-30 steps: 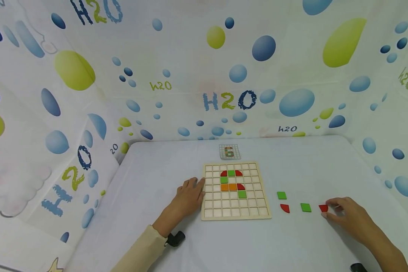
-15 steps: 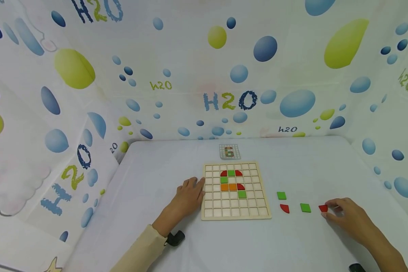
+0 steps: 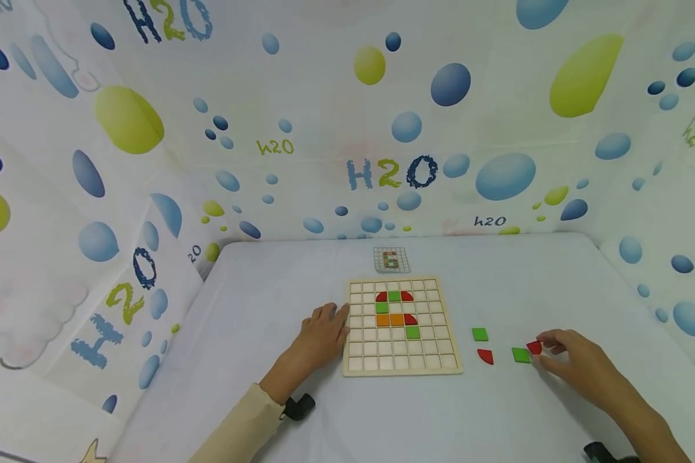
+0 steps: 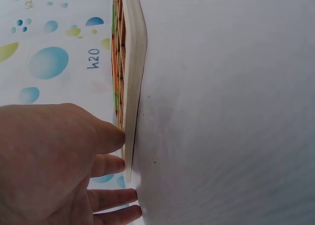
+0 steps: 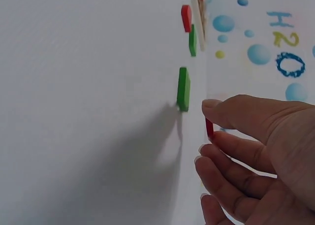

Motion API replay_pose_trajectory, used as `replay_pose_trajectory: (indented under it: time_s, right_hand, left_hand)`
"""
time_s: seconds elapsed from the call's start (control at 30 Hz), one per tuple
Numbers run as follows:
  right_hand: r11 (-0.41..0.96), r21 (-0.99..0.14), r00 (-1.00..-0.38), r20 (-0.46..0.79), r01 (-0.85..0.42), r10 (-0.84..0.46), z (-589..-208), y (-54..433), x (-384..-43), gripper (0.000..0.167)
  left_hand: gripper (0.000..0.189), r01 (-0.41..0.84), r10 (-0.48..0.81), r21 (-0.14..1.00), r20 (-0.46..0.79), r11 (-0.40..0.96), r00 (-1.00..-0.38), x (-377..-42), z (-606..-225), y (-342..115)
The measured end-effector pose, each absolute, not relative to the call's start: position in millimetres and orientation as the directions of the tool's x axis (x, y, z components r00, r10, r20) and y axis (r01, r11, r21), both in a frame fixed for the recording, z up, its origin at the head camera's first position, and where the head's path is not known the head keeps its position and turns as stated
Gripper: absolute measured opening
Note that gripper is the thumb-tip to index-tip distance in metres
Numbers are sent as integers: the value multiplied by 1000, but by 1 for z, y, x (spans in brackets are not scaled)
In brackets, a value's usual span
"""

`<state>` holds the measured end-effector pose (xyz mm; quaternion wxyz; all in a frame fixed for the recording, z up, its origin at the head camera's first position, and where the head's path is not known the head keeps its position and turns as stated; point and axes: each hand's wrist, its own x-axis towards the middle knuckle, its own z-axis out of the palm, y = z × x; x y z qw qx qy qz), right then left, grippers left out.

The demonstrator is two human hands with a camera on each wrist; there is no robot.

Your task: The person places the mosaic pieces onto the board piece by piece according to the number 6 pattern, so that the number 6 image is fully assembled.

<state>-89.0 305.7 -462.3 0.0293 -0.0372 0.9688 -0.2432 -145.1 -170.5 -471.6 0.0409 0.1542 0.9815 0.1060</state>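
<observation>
My right hand (image 3: pixel 582 366) pinches a red quarter-circle tile (image 3: pixel 534 347) between thumb and fingers. In the right wrist view that red tile (image 5: pixel 209 128) is lifted off the table. Just left of it lies a green square tile (image 3: pixel 521 355). My left hand (image 3: pixel 322 335) touches the left edge of a wooden grid board (image 3: pixel 370 364). In the left wrist view its fingers (image 4: pixel 109 199) extend fairly straight, with the thumb against the board's rim (image 4: pixel 134 87). Red, green and orange tiles (image 3: pixel 389 319) sit in the board's upper and middle cells.
Between board and right hand lie another green square tile (image 3: pixel 480 334) and a red quarter-circle tile (image 3: pixel 485 356). Behind the board is a small pattern card (image 3: pixel 391 260) with a coloured 6 on a grid. A printed cloth (image 3: pixel 324 96) hangs behind the white-covered table (image 3: pixel 278 276).
The right hand has lifted the red quarter-circle tile and carried it left, close to the green square. The left hand stays at the board's edge.
</observation>
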Motion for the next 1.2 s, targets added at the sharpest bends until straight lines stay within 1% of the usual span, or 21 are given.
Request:
replay_pose_trajectory:
  time_s: [0.17,0.43,0.67,0.87,1.2]
  right_hand:
    - [857,-505,-992,-14,-102,-127,-456,290,-93,44]
    - [835,-534,-985,-26,-131,-171,-448,256,-102,44]
    - [818,-547,-973,-28,-177,-229,-447,229,-106,42]
    - [781,-580,-959,1,-232,-284,-448,208,-111,41]
    - [775,-583,-952,-11,-243,-307,-448,176,-116,35]
  left_hand:
    - [52,290,308,222,-50,931,-950,-144,-471,-171]
    - [53,287,305,218,-54,933,-951,-145,-471,-172]
    - [54,280,302,222,-71,934,-951,-146,-470,-170]
    - [53,283,304,230,-66,931,-950,-145,-469,-170]
    - [54,281,304,225,-78,933,-949,-146,-470,-171]
